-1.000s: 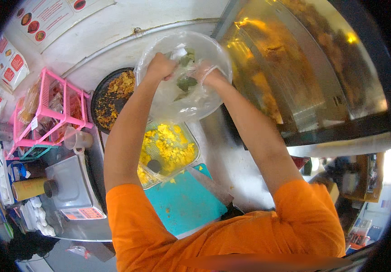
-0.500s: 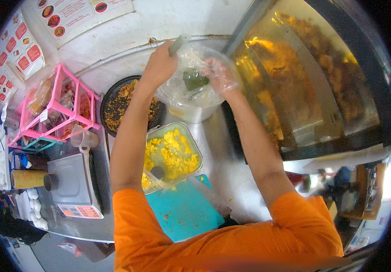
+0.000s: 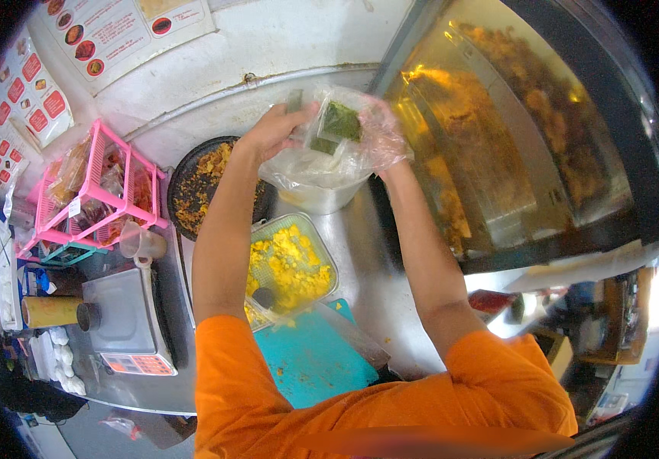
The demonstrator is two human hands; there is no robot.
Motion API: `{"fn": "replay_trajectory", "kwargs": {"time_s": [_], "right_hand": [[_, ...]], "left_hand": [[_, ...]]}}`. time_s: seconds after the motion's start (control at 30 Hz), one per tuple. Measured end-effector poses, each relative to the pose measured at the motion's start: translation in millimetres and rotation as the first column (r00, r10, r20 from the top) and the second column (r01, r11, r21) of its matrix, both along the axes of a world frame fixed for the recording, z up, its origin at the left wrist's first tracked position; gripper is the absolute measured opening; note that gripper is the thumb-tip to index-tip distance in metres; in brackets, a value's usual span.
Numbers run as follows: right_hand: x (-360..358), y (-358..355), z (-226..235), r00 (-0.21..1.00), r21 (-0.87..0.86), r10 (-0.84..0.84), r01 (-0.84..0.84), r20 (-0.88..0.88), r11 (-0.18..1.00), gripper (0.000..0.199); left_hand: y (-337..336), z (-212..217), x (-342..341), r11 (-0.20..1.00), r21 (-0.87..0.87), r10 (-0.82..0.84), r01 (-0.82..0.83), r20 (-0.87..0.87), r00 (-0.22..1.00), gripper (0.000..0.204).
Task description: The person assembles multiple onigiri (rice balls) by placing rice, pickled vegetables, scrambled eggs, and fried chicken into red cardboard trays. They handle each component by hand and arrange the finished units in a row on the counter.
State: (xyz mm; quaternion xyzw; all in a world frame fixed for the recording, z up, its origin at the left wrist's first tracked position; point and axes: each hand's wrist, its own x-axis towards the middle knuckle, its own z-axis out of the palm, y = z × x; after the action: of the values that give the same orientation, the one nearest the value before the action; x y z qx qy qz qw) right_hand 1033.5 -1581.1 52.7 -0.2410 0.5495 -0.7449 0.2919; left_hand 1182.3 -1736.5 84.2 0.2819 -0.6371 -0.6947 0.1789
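Note:
Over a pale round pot (image 3: 316, 197), a mass of clear plastic bag (image 3: 318, 170) lies bunched up. Square dark green sheets (image 3: 342, 121) show through and above the plastic, between my two hands. My left hand (image 3: 274, 131) is bare and closed at the plastic's left edge, its thumb stretched toward the green sheets. Just behind it a grey handle (image 3: 294, 99) stands up; whether my fingers touch it is hidden. My right hand (image 3: 387, 136), in a clear plastic glove, pinches at the right side of the sheets. Wrinkled plastic blurs what its fingertips grip.
Nearby are a dark pan (image 3: 186, 183) of browned food, a tray (image 3: 331, 264) of yellow pieces and a turquoise board (image 3: 310, 356) with a blade on it. A scale (image 3: 123, 314) and a pink rack (image 3: 100, 172) stand left. A glass food case (image 3: 521, 145) bounds the right.
My left hand has come off the grey handle's top and sits lower, by the plastic. The green sheets have risen and spread into plain view. My right hand has shifted slightly right.

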Motion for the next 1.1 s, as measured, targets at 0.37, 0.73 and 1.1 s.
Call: {"fn": "replay_trajectory", "kwargs": {"time_s": [0.37, 0.73, 1.1], "right_hand": [[-2.8, -4.9, 13.3, 0.909, 0.011, -0.247, 0.259, 0.335, 0.966, 0.032], [46.4, 4.6, 85.6, 0.948, -0.191, -0.159, 0.216, 0.274, 0.958, 0.023], [157.8, 256.6, 34.4, 0.993, -0.225, 0.112, -0.118, -0.038, 0.967, 0.046]], "left_hand": [[0.8, 19.3, 11.6, 0.417, -0.883, 0.457, -0.214, 0.001, 0.890, 0.049], [87.7, 86.8, 40.3, 0.654, -0.707, 0.237, -0.269, -0.146, 0.960, 0.029], [296.4, 58.3, 150.5, 0.585, -0.760, 0.221, -0.282, -0.185, 0.958, 0.016]]}}
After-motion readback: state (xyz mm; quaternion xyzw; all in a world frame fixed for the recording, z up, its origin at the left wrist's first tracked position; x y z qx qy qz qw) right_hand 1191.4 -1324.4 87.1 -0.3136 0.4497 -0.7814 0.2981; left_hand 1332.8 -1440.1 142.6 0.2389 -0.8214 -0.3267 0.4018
